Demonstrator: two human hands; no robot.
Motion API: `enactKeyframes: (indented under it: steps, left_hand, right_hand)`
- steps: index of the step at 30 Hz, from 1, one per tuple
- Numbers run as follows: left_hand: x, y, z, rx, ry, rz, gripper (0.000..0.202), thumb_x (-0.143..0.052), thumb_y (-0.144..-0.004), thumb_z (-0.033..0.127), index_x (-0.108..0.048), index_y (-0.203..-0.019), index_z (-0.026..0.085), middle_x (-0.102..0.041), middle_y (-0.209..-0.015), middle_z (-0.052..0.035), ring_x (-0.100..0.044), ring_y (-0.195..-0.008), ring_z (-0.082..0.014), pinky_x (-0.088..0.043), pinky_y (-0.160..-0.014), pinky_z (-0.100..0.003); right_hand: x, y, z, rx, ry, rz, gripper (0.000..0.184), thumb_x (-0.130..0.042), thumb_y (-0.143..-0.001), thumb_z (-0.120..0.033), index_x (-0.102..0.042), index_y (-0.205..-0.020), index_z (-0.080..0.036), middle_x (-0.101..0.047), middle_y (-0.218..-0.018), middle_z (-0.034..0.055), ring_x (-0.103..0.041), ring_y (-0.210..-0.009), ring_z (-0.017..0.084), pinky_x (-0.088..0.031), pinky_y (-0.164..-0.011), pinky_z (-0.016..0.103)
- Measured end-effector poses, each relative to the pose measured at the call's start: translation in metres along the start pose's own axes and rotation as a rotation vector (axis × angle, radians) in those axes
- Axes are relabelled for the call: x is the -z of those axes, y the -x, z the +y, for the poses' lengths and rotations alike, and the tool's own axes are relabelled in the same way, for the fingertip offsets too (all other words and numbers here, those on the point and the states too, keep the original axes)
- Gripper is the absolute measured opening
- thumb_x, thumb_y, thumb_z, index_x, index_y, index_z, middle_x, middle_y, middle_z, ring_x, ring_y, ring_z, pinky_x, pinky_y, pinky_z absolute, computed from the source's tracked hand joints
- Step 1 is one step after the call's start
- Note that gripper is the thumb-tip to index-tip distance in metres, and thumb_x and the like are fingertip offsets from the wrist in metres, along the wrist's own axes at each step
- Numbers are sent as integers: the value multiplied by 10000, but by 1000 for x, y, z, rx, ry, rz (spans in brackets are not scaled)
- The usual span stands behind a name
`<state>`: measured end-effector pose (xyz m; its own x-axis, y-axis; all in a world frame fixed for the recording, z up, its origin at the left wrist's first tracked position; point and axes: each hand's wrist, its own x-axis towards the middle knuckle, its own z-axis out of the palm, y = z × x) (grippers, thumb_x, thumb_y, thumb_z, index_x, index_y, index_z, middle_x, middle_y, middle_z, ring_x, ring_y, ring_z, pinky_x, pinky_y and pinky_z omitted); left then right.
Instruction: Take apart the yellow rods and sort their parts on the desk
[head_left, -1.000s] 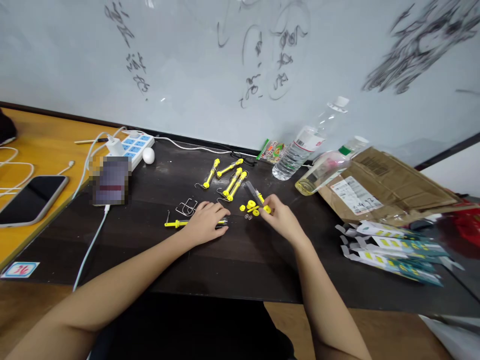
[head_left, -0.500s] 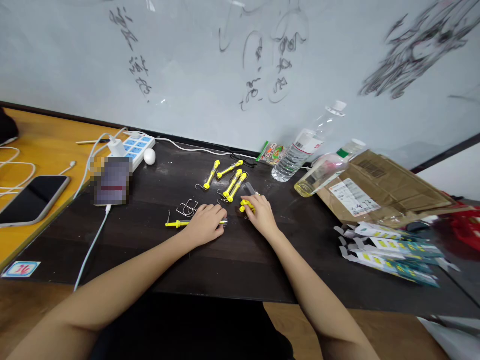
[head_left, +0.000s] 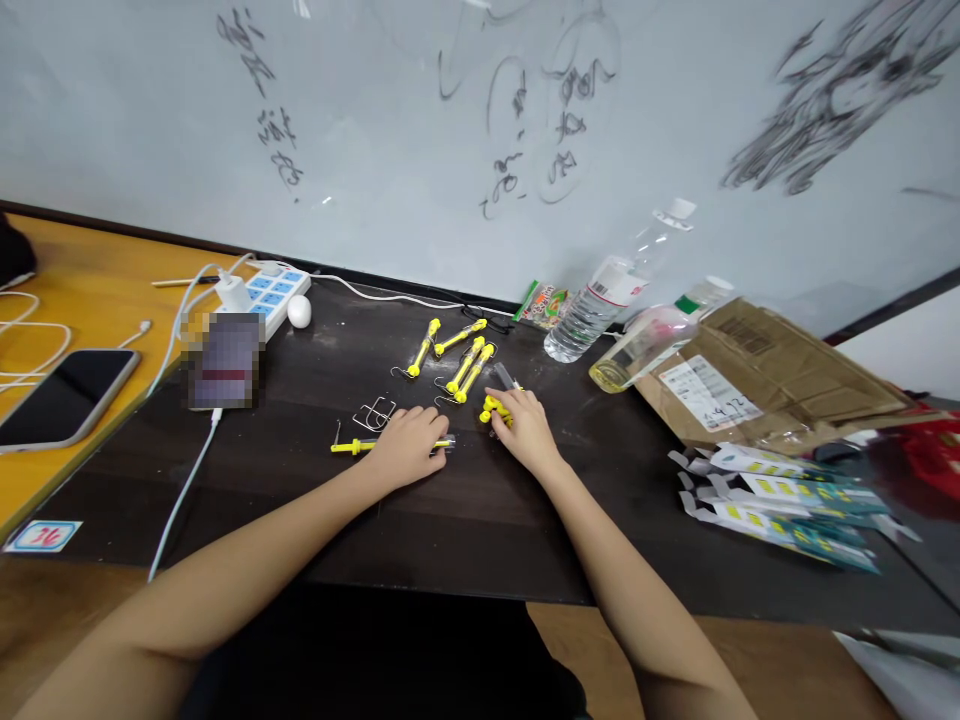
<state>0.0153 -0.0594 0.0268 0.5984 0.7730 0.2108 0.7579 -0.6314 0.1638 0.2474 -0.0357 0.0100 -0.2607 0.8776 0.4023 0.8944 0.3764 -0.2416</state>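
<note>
My left hand is closed over the middle of a slim yellow-and-clear hooked rod lying flat on the dark table. The rod's clear end shows past my thumb. Fingers of my right hand are bent round a small cluster of yellow end pieces; the hand partly hides them. A clear tube lies just beyond those fingers. Several finished-looking yellow rods with wire hooks lie farther back, between my hands. Bent metal wire hooks rest just behind my left hand.
A water bottle, an oil-coloured bottle and a snack packet stand or lie near the whiteboard. At right are a cardboard parcel and opened slim boxes. Phones, cables and a power strip occupy the left.
My right fingers have shifted slightly over the yellow end pieces, and the clear tube beside them has moved a little. My left hand stays nearly still on the rod.
</note>
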Motion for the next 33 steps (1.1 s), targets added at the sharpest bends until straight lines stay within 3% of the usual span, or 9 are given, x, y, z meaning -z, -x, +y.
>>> enactKeyframes:
  steps: [9,14,16,18,20,24,28,33]
  left_hand:
    - [-2,-1,-2,-56,102,16,102,-508,-831,243,-530,-916,191,-587,-900,-35,-535,-880,-196,-410,-770,-312]
    - [-3,-1,-3,-64,112,11,113,-508,-850,253,-540,-938,189,-596,-900,-27,-548,-883,-196,-427,-773,-314]
    - [-3,0,-3,-75,108,11,129,-506,-866,273,-545,-961,195,-599,-913,-25,-554,-895,-195,-430,-785,-311]
    - [-2,0,-2,-84,107,10,147,-500,-883,295,-548,-990,207,-600,-934,-24,-561,-906,-191,-434,-795,-305]
    - [0,1,-1,-89,109,8,165,-496,-894,310,-549,-1021,219,-599,-952,-23,-570,-917,-187,-439,-799,-298]
    - [0,0,-1,-94,144,11,191,-487,-907,334,-544,-1049,219,-596,-967,-23,-586,-917,-184,-455,-777,-289]
    - [-3,-2,-3,-110,258,35,197,-485,-914,341,-531,-1060,216,-597,-992,-18,-595,-914,-169,-464,-782,-285]
    - [-2,-3,-5,-85,356,68,201,-492,-910,308,-519,-1088,217,-606,-1046,-20,-598,-943,-170,-471,-819,-296]
  right_hand:
    - [14,3,-3,-5,-133,138,355,-465,-820,-169,-606,-1144,-201,-627,-958,82,-518,-926,243,-421,-881,404]
    - [22,11,-5,-132,-313,409,314,-424,-882,-246,-559,-1158,-185,-603,-865,64,-553,-821,213,-455,-791,377]
    - [24,14,-9,-136,-349,453,280,-409,-899,-268,-577,-1107,-187,-602,-854,64,-559,-789,204,-458,-753,359]
    - [24,16,-15,-62,-357,381,232,-416,-901,-269,-614,-1001,-202,-611,-850,62,-560,-781,199,-453,-739,349]
    - [22,17,-25,64,-349,221,196,-448,-890,-273,-634,-927,-220,-612,-823,54,-554,-775,197,-448,-737,344]
    - [18,16,-42,251,-280,-73,167,-539,-845,-336,-643,-922,-230,-581,-797,52,-522,-788,213,-430,-741,355]
    - [18,15,-46,218,-313,-142,197,-542,-849,-384,-622,-925,-220,-573,-822,57,-507,-785,206,-418,-719,347]
    - [17,16,-34,53,-595,-109,210,-555,-848,-397,-565,-938,-207,-577,-808,35,-525,-741,166,-437,-694,318]
